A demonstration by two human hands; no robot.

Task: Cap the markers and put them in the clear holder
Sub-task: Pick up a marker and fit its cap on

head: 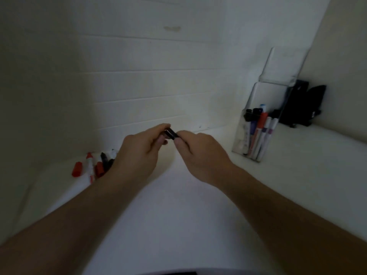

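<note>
Hands together over the middle of the white table (pixel 178 225), close to the tiled wall (pixel 139 86). Left hand (pixel 139 153) curled, fingers (pixel 161 138) pinched on one end of a small black piece (pixel 171 133). Right hand (pixel 200 155) curled likewise, thumb and fingertips (pixel 178 142) pinched on the other end of the same black piece. Too blurred and too much covered to tell whether a marker with its cap or a cap alone; a thin pale line across the middle, perhaps a seam. Piece held above the table, not resting on it, slanting down toward the right hand.

Loose markers (pixel 93 165) in a heap on the table at the far left, just beside the left wrist and partly hidden behind it: red-tipped and black-tipped ones, white barrels, plus a red cap (pixel 77 169) lying apart at the left edge of the heap.

Clear holder (pixel 278 80) upright on the table at the right, well apart from the hands, near the corner of the walls. Inside its lower pocket, several capped markers (pixel 258 132) standing on end and leaning: black, blue, red and purple caps, white barrels.

Black object (pixel 309 104) behind the holder, against the right wall, shape unclear
</note>
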